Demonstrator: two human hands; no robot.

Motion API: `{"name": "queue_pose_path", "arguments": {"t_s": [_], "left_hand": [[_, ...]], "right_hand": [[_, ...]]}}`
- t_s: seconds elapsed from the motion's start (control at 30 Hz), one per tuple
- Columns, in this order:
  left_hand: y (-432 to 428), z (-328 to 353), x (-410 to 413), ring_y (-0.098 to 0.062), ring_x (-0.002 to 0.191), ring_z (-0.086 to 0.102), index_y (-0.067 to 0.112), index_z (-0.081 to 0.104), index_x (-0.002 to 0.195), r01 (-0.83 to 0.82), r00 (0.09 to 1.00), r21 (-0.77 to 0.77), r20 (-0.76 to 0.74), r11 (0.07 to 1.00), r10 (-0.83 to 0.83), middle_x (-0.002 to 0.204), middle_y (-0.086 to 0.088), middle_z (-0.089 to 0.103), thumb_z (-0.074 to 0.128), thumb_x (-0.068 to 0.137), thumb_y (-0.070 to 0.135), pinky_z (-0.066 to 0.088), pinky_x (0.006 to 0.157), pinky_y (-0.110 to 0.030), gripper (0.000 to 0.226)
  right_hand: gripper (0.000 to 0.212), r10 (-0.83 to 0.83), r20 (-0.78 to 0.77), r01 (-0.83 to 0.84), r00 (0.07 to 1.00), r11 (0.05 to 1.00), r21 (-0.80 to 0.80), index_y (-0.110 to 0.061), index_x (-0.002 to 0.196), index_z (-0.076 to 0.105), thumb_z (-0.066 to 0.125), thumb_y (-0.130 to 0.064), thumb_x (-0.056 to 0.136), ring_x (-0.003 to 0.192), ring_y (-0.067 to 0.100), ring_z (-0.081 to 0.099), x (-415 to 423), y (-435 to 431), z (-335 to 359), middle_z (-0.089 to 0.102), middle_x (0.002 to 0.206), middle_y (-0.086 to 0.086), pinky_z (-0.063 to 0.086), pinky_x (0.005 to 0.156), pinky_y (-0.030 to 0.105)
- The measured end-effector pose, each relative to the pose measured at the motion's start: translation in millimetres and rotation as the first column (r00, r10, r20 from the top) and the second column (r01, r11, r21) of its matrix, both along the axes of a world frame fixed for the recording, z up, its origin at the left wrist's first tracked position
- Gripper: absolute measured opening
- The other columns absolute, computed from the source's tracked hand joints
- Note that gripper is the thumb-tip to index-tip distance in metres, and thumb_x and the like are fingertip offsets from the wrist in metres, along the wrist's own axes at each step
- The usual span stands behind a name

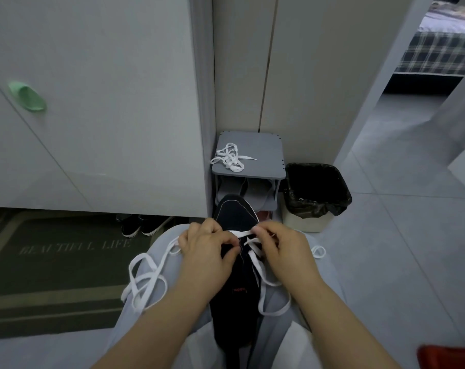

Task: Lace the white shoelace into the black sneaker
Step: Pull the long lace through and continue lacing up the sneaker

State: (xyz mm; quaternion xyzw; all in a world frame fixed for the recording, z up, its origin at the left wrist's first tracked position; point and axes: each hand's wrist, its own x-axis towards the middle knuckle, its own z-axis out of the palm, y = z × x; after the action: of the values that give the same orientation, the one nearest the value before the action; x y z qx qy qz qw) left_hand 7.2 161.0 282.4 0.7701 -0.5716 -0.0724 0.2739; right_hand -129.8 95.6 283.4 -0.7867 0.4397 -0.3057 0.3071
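Note:
A black sneaker [235, 286] lies on my lap between my knees, toe pointing away from me. A white shoelace [146, 278] runs through its front eyelets, and long loose loops hang over my left thigh and to the right of the shoe. My left hand [207, 249] grips the left edge of the sneaker's upper, thumb curled over the tongue area. My right hand [276, 249] pinches the lace at the right eyelets, fingers curled. Part of the eyelet rows is hidden under both hands.
A second white shoelace [230, 157] lies bunched on a small grey shoe rack [266, 153] ahead. A bin with a black liner [316, 190] stands to its right. A dark doormat [58, 267] and a pair of dark shoes [143, 225] lie at left under a white cabinet [98, 102].

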Motion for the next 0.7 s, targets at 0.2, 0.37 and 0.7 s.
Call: {"name": "queue_pose_path", "arguments": {"t_s": [0.2,0.37,0.7], "left_hand": [[26,9,16,-0.009,0.098,0.032,0.030,0.065,0.070,0.041,0.997,0.016,-0.060,0.999,-0.040,0.089,0.022,0.042,0.072,0.075,0.023,0.019,0.080,-0.024,0.011],[33,26,25,-0.010,0.100,0.053,0.027,0.049,0.067,0.151,0.949,-0.017,-0.278,0.988,-0.150,0.094,0.016,0.060,0.061,0.084,0.009,0.035,0.085,-0.015,0.027],[6,32,6,-0.011,0.056,0.057,0.009,0.040,0.077,0.048,0.529,-0.131,-0.837,0.990,-0.136,0.057,0.000,0.052,0.036,0.096,0.001,0.053,0.071,-0.032,0.021]], "right_hand": [[0.012,0.080,-0.262,-0.109,0.962,0.989,-0.101,-0.019,0.093,0.068,0.068,-0.022,0.082,0.096,0.014,0.045,-2,-14,-1,0.052,0.096,-0.009,0.038,0.084,0.025],[0.011,0.170,-0.003,-0.162,0.986,0.947,0.279,-0.021,0.077,0.063,0.062,-0.018,0.087,0.074,0.012,0.057,-4,-18,21,0.063,0.073,-0.004,0.044,0.072,0.021],[0.043,0.113,0.082,-0.138,0.990,0.885,0.444,-0.018,0.054,0.049,0.048,-0.033,0.094,0.056,0.014,0.034,-13,-17,45,0.038,0.054,-0.002,0.032,0.061,0.029]]}}
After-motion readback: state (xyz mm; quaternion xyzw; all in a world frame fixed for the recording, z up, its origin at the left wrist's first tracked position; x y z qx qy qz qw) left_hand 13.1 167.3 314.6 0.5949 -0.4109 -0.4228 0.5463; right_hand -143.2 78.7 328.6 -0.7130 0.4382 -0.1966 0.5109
